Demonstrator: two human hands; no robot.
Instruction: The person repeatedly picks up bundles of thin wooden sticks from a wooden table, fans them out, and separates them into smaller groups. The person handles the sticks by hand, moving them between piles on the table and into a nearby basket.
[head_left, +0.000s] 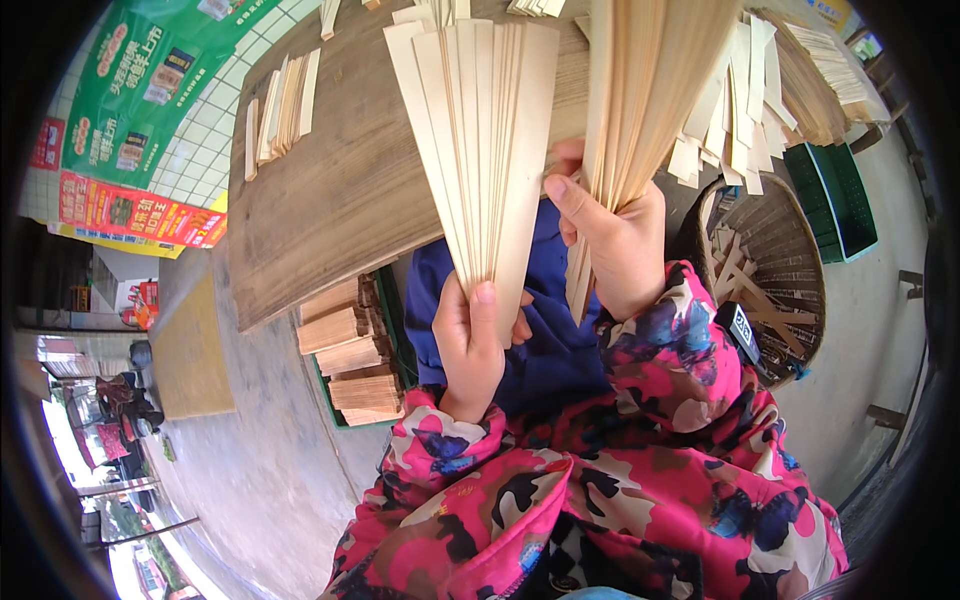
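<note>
My left hand is closed round the lower end of a fan of thin pale wooden slats, thumb in front and fingers behind. The slats spread apart toward their upper ends. In my right hand is a thicker bundle of wooden slats, gripped near its lower end, with the thumb pointing toward the left fan. The two bundles stand side by side, a narrow gap between them. Both are held up over the near edge of a wooden table, above my lap and its blue cloth.
Small slat piles lie on the table's left. A green crate with stacked slats stands below it. To the right are loose slats, a wicker basket of scraps and a dark green crate. Posters cover the left wall.
</note>
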